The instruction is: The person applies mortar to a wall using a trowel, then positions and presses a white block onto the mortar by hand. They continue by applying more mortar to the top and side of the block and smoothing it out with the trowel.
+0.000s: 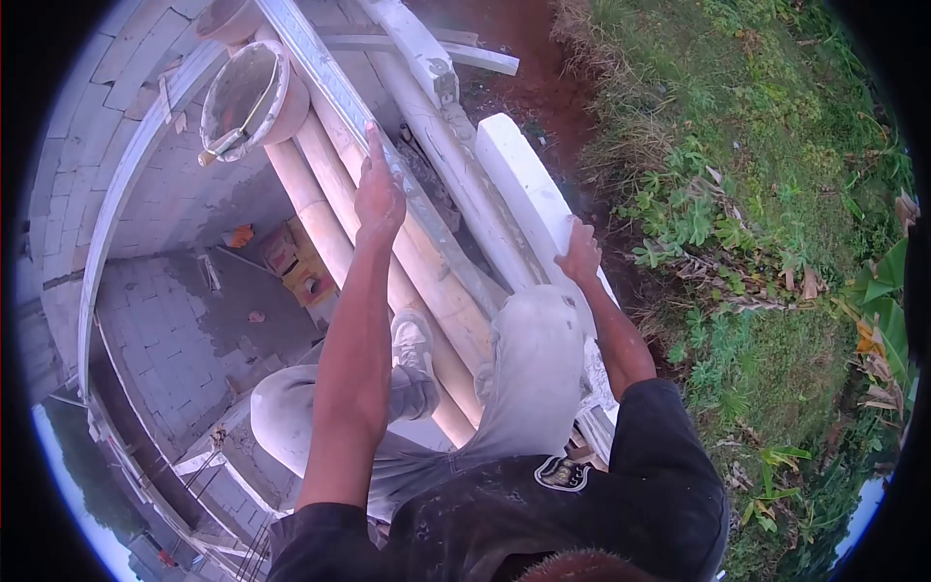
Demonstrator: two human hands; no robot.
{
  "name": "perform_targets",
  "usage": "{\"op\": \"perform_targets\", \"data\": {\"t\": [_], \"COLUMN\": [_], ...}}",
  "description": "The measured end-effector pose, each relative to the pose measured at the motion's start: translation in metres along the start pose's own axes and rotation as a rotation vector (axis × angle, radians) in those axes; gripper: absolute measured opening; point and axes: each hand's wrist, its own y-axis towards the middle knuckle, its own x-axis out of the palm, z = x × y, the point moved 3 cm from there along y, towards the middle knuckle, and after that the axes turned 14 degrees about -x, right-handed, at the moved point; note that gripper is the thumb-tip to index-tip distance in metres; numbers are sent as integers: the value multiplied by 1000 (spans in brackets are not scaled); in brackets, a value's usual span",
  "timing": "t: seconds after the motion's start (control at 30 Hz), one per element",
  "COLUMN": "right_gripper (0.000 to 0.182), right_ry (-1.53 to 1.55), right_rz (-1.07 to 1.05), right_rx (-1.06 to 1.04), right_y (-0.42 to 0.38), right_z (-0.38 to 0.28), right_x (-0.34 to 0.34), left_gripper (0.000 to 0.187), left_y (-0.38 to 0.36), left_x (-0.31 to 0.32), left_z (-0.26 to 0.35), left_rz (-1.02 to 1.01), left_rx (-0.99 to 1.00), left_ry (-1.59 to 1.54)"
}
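My left hand [380, 202] is at the edge of a long silvery metal bar [325, 68], its index finger stretched along it and the other fingers closed at its side. This bar slants over the bamboo poles [422, 242]. On the right, my right hand [580, 252] grips the edge of a long white lightweight block [524, 179], which lies along the wall top. Part of that block is hidden behind my hand and knee. A mortar-stained bucket [291, 102] with a wire handle stands on the poles, up and left of my left hand.
Another white block [417, 48] lies farther along the wall, beside a grey pipe [456, 165]. Left of the poles is a drop to a floor [160, 320] with torn yellow sacks [299, 267]. A curved-looking metal beam [121, 204] crosses the left. Grassy ground [737, 175] lies below right.
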Motion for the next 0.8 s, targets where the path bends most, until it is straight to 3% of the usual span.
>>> {"op": "perform_targets", "data": {"t": [0.33, 0.57, 0.63, 0.67, 0.73, 0.8], "right_gripper": [103, 113, 115, 115, 118, 115], "right_ry": [-1, 14, 4, -1, -38, -18], "right_rz": [-2, 18, 4, 0, -38, -78], "right_rx": [17, -8, 43, 46, 83, 110], "right_y": [-5, -3, -2, -1, 10, 23], "right_z": [18, 15, 11, 12, 13, 8], "right_x": [24, 23, 24, 24, 25, 18], "left_gripper": [92, 89, 88, 83, 79, 73], "left_y": [2, -3, -5, -6, -34, -62], "left_x": [-3, -24, -46, -62, -132, -191], "left_z": [5, 1, 3, 2, 45, 62], "left_rz": [-61, -165, -87, -148, -144, -25], "left_rx": [-80, -41, 72, -47, -254, -184], "left_ry": [97, 57, 22, -161, -204, -298]}}
